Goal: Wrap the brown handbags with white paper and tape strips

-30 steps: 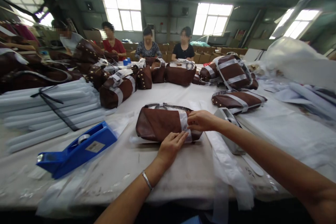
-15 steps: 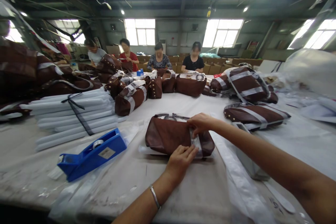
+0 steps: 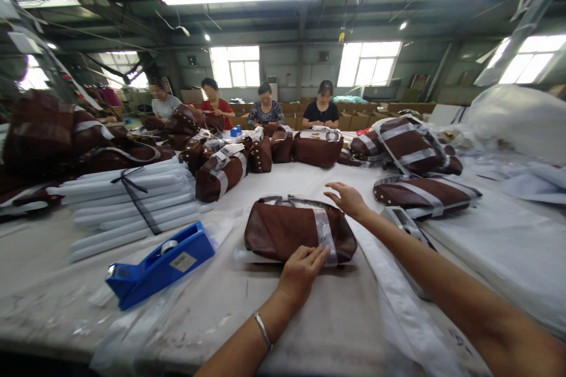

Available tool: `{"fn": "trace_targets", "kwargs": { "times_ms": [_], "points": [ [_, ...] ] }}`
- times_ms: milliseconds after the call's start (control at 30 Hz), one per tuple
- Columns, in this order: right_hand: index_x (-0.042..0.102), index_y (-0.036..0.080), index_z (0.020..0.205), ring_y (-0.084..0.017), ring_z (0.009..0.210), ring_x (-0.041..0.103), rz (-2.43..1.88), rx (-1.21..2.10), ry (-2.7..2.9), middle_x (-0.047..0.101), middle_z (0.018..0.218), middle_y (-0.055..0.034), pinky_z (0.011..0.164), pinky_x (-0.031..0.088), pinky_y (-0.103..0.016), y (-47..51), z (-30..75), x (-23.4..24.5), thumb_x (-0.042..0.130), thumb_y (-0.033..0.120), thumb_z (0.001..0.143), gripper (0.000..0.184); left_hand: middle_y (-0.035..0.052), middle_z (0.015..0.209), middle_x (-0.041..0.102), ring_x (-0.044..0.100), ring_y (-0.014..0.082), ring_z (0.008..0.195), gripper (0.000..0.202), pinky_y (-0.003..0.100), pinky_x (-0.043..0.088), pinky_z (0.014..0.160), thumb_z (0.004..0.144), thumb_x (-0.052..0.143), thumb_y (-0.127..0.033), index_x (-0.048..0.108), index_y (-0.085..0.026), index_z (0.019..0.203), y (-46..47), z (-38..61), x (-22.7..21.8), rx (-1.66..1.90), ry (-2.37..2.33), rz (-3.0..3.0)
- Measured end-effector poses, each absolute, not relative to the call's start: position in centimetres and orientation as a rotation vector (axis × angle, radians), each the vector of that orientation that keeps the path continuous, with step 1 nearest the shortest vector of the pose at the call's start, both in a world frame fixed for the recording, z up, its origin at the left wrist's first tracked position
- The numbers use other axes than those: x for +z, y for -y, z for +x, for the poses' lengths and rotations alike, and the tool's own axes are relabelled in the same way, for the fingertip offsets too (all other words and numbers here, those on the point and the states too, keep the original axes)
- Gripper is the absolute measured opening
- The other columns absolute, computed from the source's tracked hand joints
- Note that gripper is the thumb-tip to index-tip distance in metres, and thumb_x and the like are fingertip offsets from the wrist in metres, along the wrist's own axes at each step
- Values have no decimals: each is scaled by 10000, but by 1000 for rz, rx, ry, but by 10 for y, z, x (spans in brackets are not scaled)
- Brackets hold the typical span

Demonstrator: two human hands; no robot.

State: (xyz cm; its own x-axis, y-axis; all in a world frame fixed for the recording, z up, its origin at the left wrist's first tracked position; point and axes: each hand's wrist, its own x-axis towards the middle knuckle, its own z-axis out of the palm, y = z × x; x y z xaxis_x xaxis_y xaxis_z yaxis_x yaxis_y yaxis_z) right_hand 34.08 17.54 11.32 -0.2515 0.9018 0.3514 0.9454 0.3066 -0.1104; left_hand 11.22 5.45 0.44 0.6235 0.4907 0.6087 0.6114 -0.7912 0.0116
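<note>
A brown handbag [image 3: 280, 227] lies on the white-covered table in front of me, with a clear strip [image 3: 324, 225] running across its right part. My left hand [image 3: 300, 271], wearing a bracelet at the wrist, rests with outstretched fingers on the lower end of that strip. Above the bag's upper right edge hovers my right hand [image 3: 349, 199], its fingers apart and nothing in them. A white roll [image 3: 254, 257] shows beneath the front of the bag. The bag's handles [image 3: 283, 199] lie along its far edge.
To the left stand a blue tape dispenser [image 3: 161, 271] and a stack of white rolls [image 3: 137, 200] tied with black ribbon. A grey holder [image 3: 400, 219] is partly behind my right forearm. More brown bags [image 3: 424, 194] lie right and ahead; several people sit across the table.
My right hand has let go of the strip and lifted away from the bag, up and to the right. The left hand stays on the strip. The view has tilted slightly upward.
</note>
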Motion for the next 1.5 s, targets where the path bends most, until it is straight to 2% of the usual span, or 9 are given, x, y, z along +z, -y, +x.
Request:
{"fn": "trace_targets", "kwargs": {
  "times_ms": [333, 500, 700, 800, 900, 1033, 1133, 1300, 1500],
  "points": [
    [359, 171, 1535, -285, 1464, 326, -1507, -212, 2347, 359, 1583, -129, 1209, 228, -506, -124, 287, 30, 366, 537, 999, 649, 22, 1459, 551, 527, 153, 1305, 379, 353, 449, 1093, 1032, 428, -197, 525, -249, 1395, -51, 91, 15, -666, 823, -2628],
    [365, 143, 1530, -295, 1455, 340, -1498, -218, 2374, 368, 1578, -143, 1206, 240, -500, -129, 291, 36, 340, 557, 1002, 671, 76, 1542, 438, 419, 264, 1419, 500, 557, 376, 1138, 987, 410, -94, 430, -215, 1472, -65, 12, 34, -436, 1042, -2477],
    [505, 150, 1430, -316, 1399, 421, -1406, -198, 2233, 486, 1499, -154, 1188, 268, -523, -108, 281, 56, 387, 495, 1000, 564, 83, 1534, 444, 400, 225, 1431, 610, 439, 395, 1159, 901, 386, 12, 426, -169, 1481, -70, -21, 5, -521, 1059, -2458],
    [672, 217, 1179, -302, 1202, 597, -1345, 84, 1976, 680, 1241, -128, 1085, 424, -466, -65, 271, 61, 383, 480, 1002, 429, 70, 1527, 456, 408, 224, 1426, 629, 435, 408, 1155, 883, 371, 26, 439, -176, 1476, -67, -14, -7, -634, 1130, -2435],
    [688, 244, 896, -286, 888, 706, -1412, 765, 1628, 734, 874, -88, 849, 569, -431, -16, 256, 48, 465, 562, 952, 392, 70, 1520, 466, 405, 218, 1428, 642, 444, 414, 1152, 873, 365, 32, 443, -182, 1473, -66, -11, -9, -687, 1124, -2464],
    [630, 227, 984, -278, 1017, 700, -1222, 1572, 859, 706, 1081, -105, 928, 569, -462, 13, 238, 20, 660, 479, 838, 292, 74, 1513, 475, 421, 224, 1419, 666, 461, 415, 1151, 845, 375, 40, 448, -179, 1470, -69, -15, -6, -714, 1120, -2502],
    [585, 250, 913, -257, 1064, 671, -1079, 1641, 632, 672, 1057, -95, 998, 534, -464, 3, 227, 9, 650, 415, 797, 212, 66, 1513, 478, 423, 225, 1417, 686, 459, 408, 1155, 823, 384, 47, 450, -180, 1468, -70, -16, -4, -716, 1126, -2539],
    [440, 274, 704, -227, 854, 646, -1047, 1545, 613, 605, 792, -30, 910, 566, -452, -25, 202, 9, 597, 317, 699, 162, 57, 1514, 480, 433, 223, 1411, 704, 446, 406, 1155, 804, 414, 30, 440, -191, 1472, -66, -17, 3, -762, 1177, -2582],
    [520, 257, 752, -215, 931, 665, -948, 1510, 565, 678, 853, -6, 900, 548, -407, -27, 181, 31, 617, 268, 647, 144, 140, 1525, 453, 456, 299, 1385, 722, 481, 419, 1130, 879, 615, -221, 309, -161, 1530, -48, -14, 5, -901, 1299, -2469]
  ]
}}
